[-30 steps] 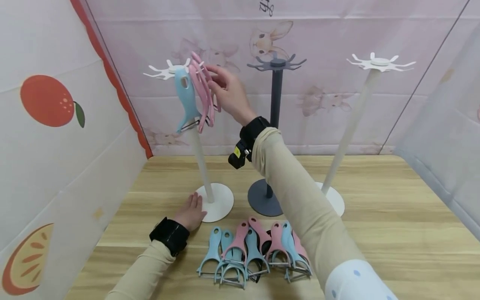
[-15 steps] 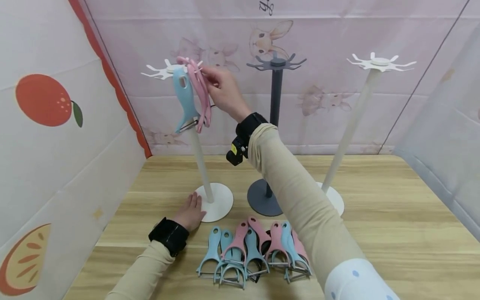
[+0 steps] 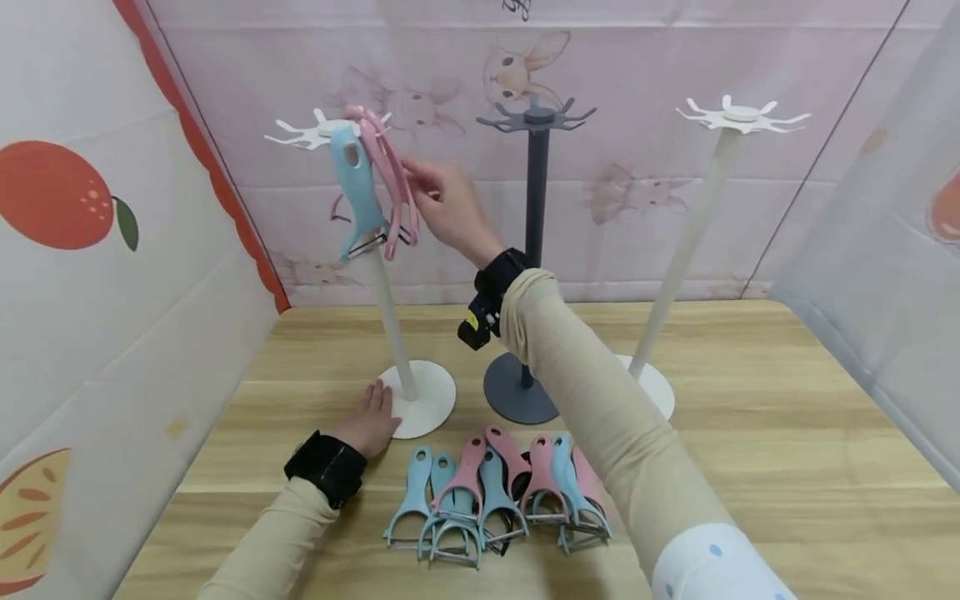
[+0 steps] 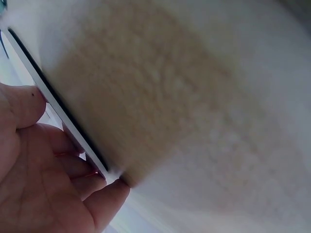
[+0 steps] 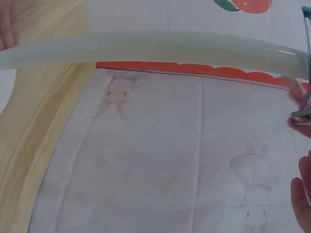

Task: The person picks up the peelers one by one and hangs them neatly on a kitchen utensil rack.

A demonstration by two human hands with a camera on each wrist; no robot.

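My left hand [image 3: 369, 423] rests with extended fingers on the round base [image 3: 431, 402] of the left white stand; in the left wrist view the hand [image 4: 53, 170] lies along the base's edge [image 4: 63, 109]. A blue peeler [image 3: 357, 185] and pink peelers [image 3: 392, 171] hang from that stand's hooked top [image 3: 303, 133], one pink peeler partly hidden behind the blue one. Just right of the pink handles is my right hand [image 3: 453, 208], its fingers loosely bent and holding nothing visible. In the right wrist view, fingers [image 5: 303, 194] show at the right edge.
A dark stand [image 3: 536, 187] stands in the middle and another white stand [image 3: 686, 250] on the right, both with bare hooks. Several blue and pink peelers [image 3: 495, 496] lie piled on the wooden table [image 3: 787, 467] in front. A printed cloth [image 3: 622, 75] hangs behind.
My right hand has drawn slightly down and away from the pink handles, and a pink peeler now shows behind the blue one. The head view has shifted a little; my left hand stays on the base.
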